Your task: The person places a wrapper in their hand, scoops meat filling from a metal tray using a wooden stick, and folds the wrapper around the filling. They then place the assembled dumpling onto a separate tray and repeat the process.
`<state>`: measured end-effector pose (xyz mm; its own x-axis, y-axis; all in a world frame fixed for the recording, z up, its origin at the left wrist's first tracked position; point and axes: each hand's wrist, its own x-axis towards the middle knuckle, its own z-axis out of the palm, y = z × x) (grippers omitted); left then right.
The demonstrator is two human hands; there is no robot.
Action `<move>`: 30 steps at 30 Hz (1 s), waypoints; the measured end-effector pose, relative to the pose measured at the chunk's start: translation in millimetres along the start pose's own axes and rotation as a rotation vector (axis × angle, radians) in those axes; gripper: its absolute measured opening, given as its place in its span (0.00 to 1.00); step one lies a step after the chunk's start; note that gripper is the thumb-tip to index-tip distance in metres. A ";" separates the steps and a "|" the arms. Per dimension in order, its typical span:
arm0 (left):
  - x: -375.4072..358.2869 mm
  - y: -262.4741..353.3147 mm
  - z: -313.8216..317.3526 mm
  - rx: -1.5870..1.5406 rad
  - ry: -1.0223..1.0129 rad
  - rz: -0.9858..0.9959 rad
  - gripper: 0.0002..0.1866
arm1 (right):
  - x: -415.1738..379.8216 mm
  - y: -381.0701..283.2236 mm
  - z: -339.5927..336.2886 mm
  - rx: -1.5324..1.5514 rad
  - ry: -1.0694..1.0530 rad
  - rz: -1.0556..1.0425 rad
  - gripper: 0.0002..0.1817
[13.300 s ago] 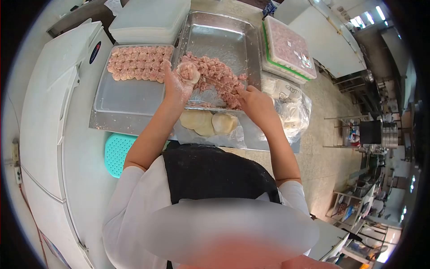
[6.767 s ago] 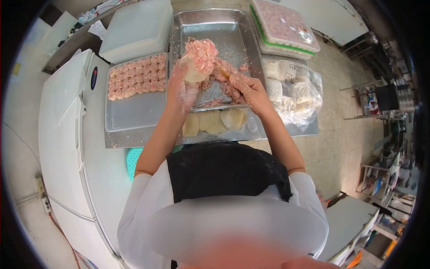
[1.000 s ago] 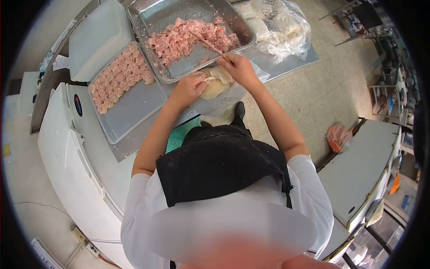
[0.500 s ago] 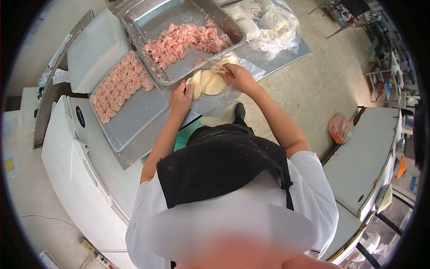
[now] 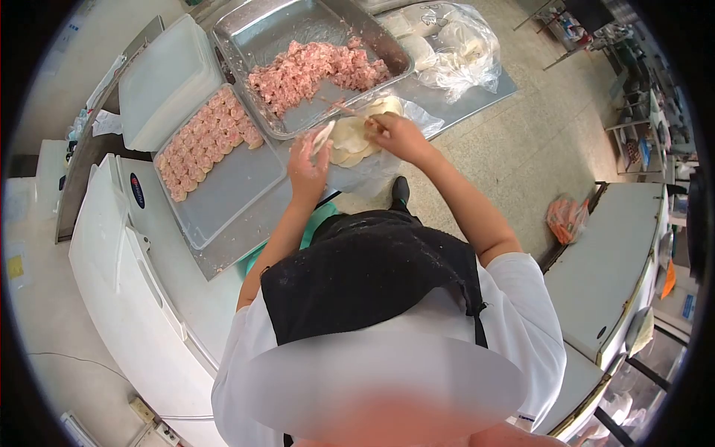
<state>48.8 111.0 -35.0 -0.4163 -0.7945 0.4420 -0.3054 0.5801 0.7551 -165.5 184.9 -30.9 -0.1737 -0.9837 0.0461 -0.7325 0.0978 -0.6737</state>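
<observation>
My left hand (image 5: 307, 165) is closed around a round dough wrapper (image 5: 322, 137), held tilted in the fingers. In my right hand (image 5: 401, 138) is a thin stick (image 5: 346, 109), pointing left toward the meat tray; its exact kind is hard to make out. Just beneath and between the hands, several pale round wrappers (image 5: 350, 141) overlap on a clear plastic sheet (image 5: 357, 177). Beyond them is a deep metal tray (image 5: 299, 128) with pink minced meat (image 5: 313, 71) heaped in it.
At the left, a shallow plastic tray (image 5: 246, 190) holds rows of meat-filled dumplings (image 5: 205, 141). Stacked plastic containers (image 5: 167, 78) stand behind it. Plastic bags of pale contents (image 5: 462, 45) lie at the back right of the metal table (image 5: 484, 93).
My left hand has raised a wrapper off the pile and turned it up. The right hand has let go of the pile's edge, and the stick now shows in its fingers.
</observation>
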 end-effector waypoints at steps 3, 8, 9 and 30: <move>-3.8 -21.6 13.8 0.054 -0.174 0.171 0.12 | 0.9 21.3 23.8 0.016 0.101 -0.056 0.18; -0.8 -21.4 9.7 -0.066 -0.315 0.056 0.10 | 5.5 1.4 -35.7 0.161 -0.131 0.032 0.17; 3.7 -11.1 2.9 -0.120 -0.266 -0.003 0.11 | 6.7 -8.1 -50.3 0.175 -0.171 0.084 0.15; 93.9 -30.8 2.2 0.009 0.660 -0.307 0.17 | 239.0 17.0 -110.6 -0.411 -0.130 -0.553 0.16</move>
<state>17.2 18.9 -17.8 0.2919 -0.8626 0.4131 -0.3338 0.3129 0.8892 -292.3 -31.8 50.3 0.3575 -0.9133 0.1953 -0.8848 -0.3981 -0.2421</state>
